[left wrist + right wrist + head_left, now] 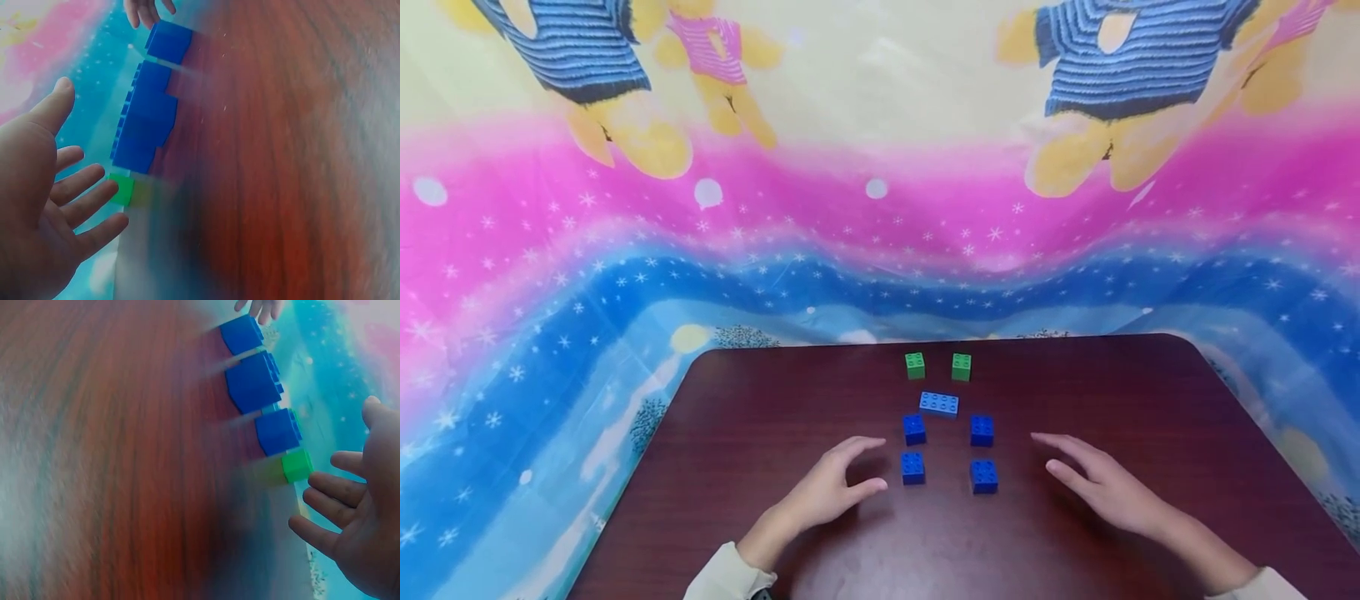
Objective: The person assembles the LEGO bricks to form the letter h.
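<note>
Two bare hands hover over the table on either side of a group of toy building bricks. My left hand (831,483), fingers spread and holding nothing, is just left of two dark blue bricks, one farther (913,430) and one nearer (913,468). Off to the right, my right hand (1105,483) is likewise empty, beside another far dark blue brick (982,431) and a near one (983,477). Behind these lies a longer light blue brick (939,404). Farther back stand two green bricks, left (914,366) and right (961,367). All bricks sit apart, studs up.
The dark reddish-brown table (760,392) has rounded far corners. Behind and beside it hangs a printed cloth (880,233) in pink, blue and cream, with bear figures and snowflakes. Pale sleeves (730,575) cover my forearms near the front edge of the view.
</note>
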`<state>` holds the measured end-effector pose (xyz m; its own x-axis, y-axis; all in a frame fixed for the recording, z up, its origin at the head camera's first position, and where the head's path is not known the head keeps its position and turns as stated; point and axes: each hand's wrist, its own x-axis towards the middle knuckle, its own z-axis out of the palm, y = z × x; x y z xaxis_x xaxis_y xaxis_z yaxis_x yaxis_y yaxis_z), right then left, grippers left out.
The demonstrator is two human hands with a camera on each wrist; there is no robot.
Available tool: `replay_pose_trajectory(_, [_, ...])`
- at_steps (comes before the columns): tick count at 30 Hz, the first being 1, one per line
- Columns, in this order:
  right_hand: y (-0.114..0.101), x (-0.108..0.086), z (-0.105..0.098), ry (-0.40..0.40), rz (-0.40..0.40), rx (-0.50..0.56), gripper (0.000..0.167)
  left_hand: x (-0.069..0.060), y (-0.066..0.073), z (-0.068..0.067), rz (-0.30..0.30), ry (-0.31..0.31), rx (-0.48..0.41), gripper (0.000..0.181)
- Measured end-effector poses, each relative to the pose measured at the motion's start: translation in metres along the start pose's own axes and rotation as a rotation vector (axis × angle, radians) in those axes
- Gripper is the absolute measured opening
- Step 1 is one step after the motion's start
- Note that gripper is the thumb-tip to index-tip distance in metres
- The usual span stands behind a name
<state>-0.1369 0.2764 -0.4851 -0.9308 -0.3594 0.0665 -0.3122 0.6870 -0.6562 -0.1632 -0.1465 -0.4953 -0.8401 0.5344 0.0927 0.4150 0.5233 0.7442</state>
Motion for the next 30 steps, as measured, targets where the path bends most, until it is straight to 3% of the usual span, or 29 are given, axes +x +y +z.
replay_pose_trajectory(5, [-0.004, 0.004, 0.010, -0.058, 0.033, 0.055, 0.043, 0.003, 0.000, 0.010, 0.016, -0.013, -0.060, 0.057])
replay_pose_trajectory(9, [-0.006, 0.009, 0.021, -0.087, -0.004, 0.103, 0.044, 0.007, 0.001, 0.019, 0.042, -0.013, -0.077, 0.056])
replay_pose_trajectory(14, [-0.010, 0.017, 0.033, -0.053, -0.069, 0.112, 0.043, 0.014, 0.003, 0.028, 0.034, -0.003, -0.106, 0.056])
replay_pose_trajectory(20, [-0.015, 0.026, 0.042, -0.030, -0.079, 0.111, 0.049, 0.022, 0.004, 0.035, 0.029, 0.034, -0.097, 0.054])
replay_pose_trajectory(30, [-0.017, 0.032, 0.050, -0.019, -0.108, 0.110, 0.053, 0.032, 0.004, 0.042, 0.030, 0.039, -0.065, 0.050])
